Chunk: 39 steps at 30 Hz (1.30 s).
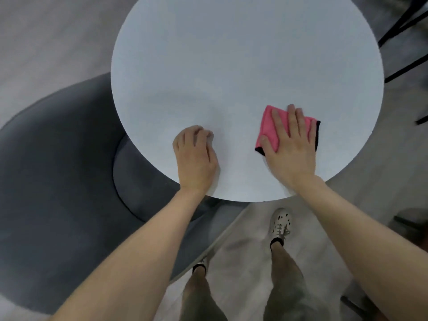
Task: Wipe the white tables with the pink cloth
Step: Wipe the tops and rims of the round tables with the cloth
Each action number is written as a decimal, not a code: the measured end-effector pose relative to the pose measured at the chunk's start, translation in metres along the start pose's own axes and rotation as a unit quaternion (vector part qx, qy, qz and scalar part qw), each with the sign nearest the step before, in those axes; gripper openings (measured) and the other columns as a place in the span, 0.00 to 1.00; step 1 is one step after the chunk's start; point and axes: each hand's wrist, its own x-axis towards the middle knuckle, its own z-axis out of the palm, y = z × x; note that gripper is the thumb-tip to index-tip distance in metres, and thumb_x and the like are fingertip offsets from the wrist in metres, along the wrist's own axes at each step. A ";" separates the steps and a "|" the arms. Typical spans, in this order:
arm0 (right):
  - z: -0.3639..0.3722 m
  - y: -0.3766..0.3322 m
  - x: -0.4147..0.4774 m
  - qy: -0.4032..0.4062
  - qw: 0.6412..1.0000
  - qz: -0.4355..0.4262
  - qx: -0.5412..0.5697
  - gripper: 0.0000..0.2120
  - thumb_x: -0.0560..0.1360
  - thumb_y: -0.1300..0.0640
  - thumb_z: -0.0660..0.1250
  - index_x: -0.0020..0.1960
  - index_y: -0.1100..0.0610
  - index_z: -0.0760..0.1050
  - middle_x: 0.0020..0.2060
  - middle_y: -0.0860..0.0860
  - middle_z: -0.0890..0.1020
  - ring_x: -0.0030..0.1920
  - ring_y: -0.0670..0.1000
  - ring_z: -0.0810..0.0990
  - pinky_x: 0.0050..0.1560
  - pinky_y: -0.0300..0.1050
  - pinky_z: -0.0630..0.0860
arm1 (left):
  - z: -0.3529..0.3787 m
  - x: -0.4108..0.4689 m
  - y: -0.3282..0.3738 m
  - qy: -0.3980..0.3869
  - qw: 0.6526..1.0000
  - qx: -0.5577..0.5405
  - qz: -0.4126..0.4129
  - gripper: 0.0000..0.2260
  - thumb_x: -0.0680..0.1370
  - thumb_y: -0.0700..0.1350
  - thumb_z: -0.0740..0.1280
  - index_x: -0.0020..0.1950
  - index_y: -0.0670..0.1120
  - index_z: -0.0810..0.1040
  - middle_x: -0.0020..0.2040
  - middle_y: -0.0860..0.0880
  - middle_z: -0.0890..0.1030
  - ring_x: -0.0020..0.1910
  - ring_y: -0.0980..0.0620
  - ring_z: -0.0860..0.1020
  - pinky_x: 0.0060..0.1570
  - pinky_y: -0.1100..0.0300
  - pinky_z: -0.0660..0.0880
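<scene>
Head view: the right hand (291, 147), fingers straight, presses the pink cloth (269, 126) on the white table (231, 54) near 5 o'clock. The left hand (195, 156) rests at 6 o'clock, loosely curled, empty. A stroke toward the near rim could push the cloth off.

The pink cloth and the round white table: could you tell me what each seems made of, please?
The pink cloth looks like soft matte fabric, likely microfibre, with dark edging. The round white table has a smooth matte top without grain or glare, probably laminate or painted board.
</scene>
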 end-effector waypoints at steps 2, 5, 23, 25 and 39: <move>0.004 -0.034 0.012 0.007 0.996 0.085 0.008 0.34 0.86 0.36 0.47 0.88 0.47 0.51 0.87 0.58 0.52 0.87 0.60 0.48 0.83 0.70 0.46 | -0.025 -0.014 -0.013 -0.044 0.997 -0.015 0.059 0.06 0.83 0.39 0.68 0.58 0.43 0.83 0.57 0.47 0.82 0.61 0.43 0.78 0.68 0.47 0.71; 0.007 -0.107 0.031 -0.023 0.993 0.112 0.032 0.35 0.85 0.36 0.44 0.89 0.48 0.48 0.87 0.60 0.48 0.87 0.62 0.45 0.83 0.72 0.43 | -0.073 -0.058 -0.046 -0.114 0.984 0.016 0.139 0.05 0.83 0.41 0.69 0.57 0.44 0.83 0.56 0.48 0.81 0.60 0.44 0.78 0.68 0.49 0.71; -0.009 -0.029 -0.098 -0.136 0.986 -0.087 0.036 0.37 0.84 0.27 0.47 0.88 0.42 0.48 0.88 0.50 0.46 0.88 0.53 0.42 0.86 0.63 0.41 | -0.104 -0.077 -0.019 -0.192 0.980 0.049 0.034 0.16 0.87 0.53 0.64 0.42 0.48 0.77 0.40 0.52 0.75 0.39 0.48 0.74 0.40 0.48 0.76; -0.020 -0.029 -0.092 -0.165 0.981 -0.077 0.065 0.38 0.83 0.26 0.46 0.88 0.42 0.50 0.88 0.51 0.47 0.88 0.52 0.42 0.86 0.61 0.39 | -0.092 -0.078 0.011 -0.227 0.973 0.035 0.000 0.14 0.87 0.55 0.62 0.47 0.50 0.79 0.44 0.54 0.78 0.42 0.49 0.77 0.43 0.50 0.76; -0.040 -0.015 -0.135 -0.111 0.830 0.360 0.410 0.20 0.76 0.52 0.80 0.61 0.55 0.73 0.49 0.50 0.83 0.50 0.53 0.83 0.48 0.47 0.75 | -0.032 -0.068 0.091 -0.246 0.908 -0.166 -0.294 0.09 0.74 0.51 0.77 0.46 0.51 0.79 0.48 0.51 0.83 0.48 0.51 0.83 0.46 0.51 0.79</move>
